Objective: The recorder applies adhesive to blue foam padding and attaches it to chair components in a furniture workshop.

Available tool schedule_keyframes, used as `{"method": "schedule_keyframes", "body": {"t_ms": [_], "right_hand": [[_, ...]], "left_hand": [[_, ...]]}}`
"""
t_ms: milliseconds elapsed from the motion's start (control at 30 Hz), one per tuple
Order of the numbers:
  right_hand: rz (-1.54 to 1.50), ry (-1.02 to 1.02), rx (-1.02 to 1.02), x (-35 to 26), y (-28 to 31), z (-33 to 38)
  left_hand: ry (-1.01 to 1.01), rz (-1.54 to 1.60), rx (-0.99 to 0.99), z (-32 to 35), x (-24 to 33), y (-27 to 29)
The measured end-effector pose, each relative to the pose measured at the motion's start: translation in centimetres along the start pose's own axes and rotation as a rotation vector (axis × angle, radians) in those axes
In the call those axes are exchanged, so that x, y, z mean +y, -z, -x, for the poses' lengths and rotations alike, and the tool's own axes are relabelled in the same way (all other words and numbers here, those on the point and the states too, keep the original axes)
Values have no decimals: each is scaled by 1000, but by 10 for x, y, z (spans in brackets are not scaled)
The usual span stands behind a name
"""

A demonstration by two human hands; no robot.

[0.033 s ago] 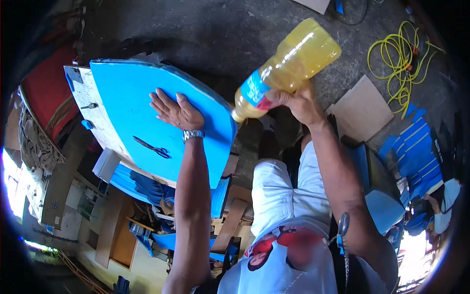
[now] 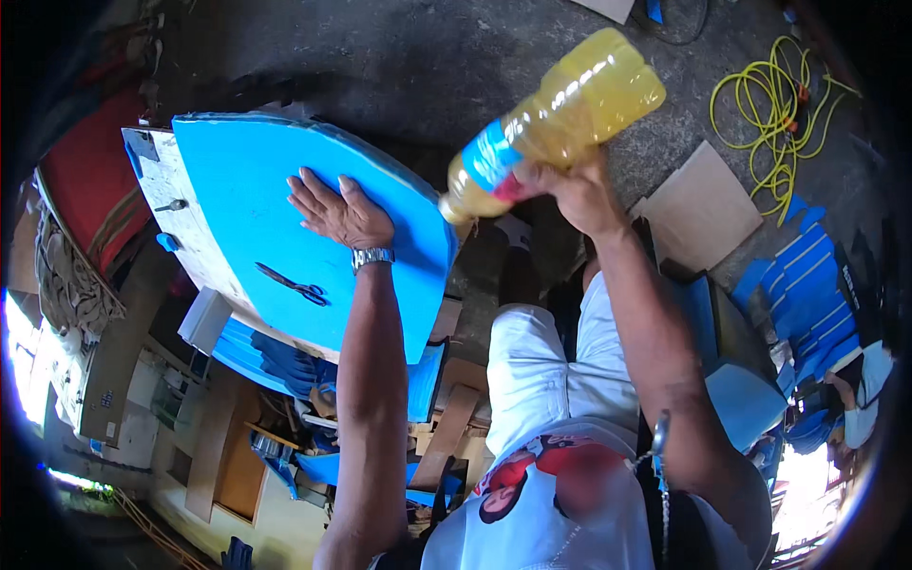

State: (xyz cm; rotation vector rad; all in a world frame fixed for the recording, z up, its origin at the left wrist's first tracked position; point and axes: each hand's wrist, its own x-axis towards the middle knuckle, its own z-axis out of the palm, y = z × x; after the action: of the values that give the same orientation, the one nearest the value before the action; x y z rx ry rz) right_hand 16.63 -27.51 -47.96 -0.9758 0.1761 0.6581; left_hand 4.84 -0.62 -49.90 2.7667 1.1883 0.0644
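Right hand [image 2: 568,193] grip clamped around the neck end of a clear plastic bottle [image 2: 560,114] of yellow liquid, blue label band near the neck. Bottle is tilted, neck pointing down-left, base up-right, held in the air above the right edge of the blue foam sheet [image 2: 247,190]. Neck tip sits just beside that edge; can't tell if it touches.

Left hand [image 2: 340,211] lies flat, palm down, fingers spread, pressing on the blue foam sheet. Grip apart, nothing held. Silver wristwatch [image 2: 372,256] on that wrist.

The foam sheet lies on a pale wooden worktop [image 2: 180,242], which shows along its left edge. Dark-handled scissors [image 2: 294,284] lie on the sheet, below and left of the left hand, not touching it.

Versus the earlier frame: no visible difference. Bottle at the same tilt and position, left hand in the same spot, scissors unmoved.

Around: coiled yellow hose [image 2: 760,104] on the concrete floor upper right, a cardboard piece [image 2: 698,209] next to it, blue slatted pieces [image 2: 807,285] at right. More blue foam offcuts [image 2: 275,361] stacked below the worktop.
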Motion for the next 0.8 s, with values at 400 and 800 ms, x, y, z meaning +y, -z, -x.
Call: {"method": "schedule_keyframes", "body": {"t_ms": [400, 800], "right_hand": [[-495, -229, 303, 37, 12, 78], [-426, -261, 118, 36, -51, 115]], "left_hand": [[-69, 544, 106, 9, -83, 54], [1452, 416, 325, 247, -613, 92]]}}
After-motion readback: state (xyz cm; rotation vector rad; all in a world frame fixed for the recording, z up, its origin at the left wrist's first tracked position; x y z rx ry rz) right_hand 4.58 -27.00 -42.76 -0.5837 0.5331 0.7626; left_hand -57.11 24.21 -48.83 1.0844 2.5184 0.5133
